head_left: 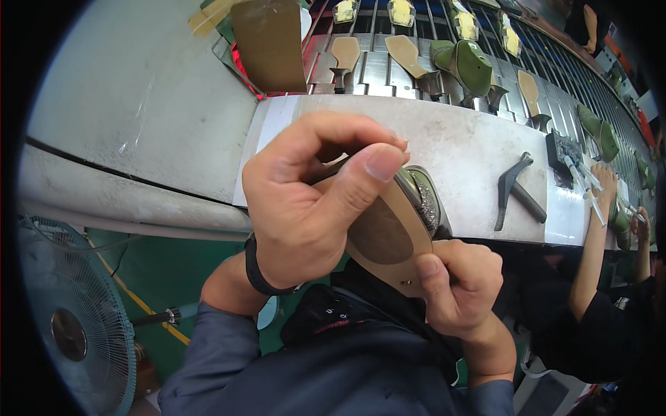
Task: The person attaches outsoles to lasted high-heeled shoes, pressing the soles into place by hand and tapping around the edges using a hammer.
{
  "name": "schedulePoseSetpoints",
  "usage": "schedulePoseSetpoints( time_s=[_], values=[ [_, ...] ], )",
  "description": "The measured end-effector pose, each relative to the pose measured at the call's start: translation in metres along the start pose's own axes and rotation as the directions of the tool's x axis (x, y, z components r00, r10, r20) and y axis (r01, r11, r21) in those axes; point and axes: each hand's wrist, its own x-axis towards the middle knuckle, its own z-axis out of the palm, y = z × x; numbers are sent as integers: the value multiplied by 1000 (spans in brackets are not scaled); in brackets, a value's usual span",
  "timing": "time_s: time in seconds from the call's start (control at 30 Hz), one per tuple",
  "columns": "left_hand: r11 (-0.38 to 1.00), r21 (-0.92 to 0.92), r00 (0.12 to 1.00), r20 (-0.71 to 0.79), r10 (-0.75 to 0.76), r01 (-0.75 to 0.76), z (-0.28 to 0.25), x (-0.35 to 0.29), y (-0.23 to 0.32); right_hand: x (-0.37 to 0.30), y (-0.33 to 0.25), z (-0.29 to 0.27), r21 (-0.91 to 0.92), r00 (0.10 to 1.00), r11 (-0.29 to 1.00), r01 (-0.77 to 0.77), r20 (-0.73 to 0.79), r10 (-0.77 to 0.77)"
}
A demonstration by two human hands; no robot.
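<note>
Green floor (156, 263) crossed by a yellow stripe (178, 335); round, blue-grey, wire-caged fan (69, 335) at lower left; scuffed off-white worktop (468, 142) bordering a slatted grey metal conveyor (375, 72), red glow (239, 64) at left.

Curled left hand (309, 201), curled right hand (463, 286)

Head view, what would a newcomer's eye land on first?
Probably the tan sole at the centre, its lower end gripped by the right hand, with the left hand across its upper part. Then the large fan at lower left, and the black hammer on the pale bench to the right.
</note>
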Motion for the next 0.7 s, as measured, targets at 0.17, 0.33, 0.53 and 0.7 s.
schedulePoseSetpoints(
  time_s=[0.17, 0.33, 0.53, 0.7],
  values=[
    [989, 108, 995, 5, 101, -101, -2, -2, -3, 5, 3, 3, 46, 1000, 999, 3, 8, -3],
    [978, 180, 995, 18, 99, -100, -5, 0, -3, 7, 8, 10, 20, 998, 998, 58, -24, -58],
    [939, 307, 988, 52, 147, -156, -3, 1, -5, 5, 16, 14, 5, 980, 984, 178, -93, -176],
    [897, 379, 974, 100, 202, -225, -9, 3, -11, 7, 16, 13, -81, 958, 962, 260, -106, -268]
  ],
)
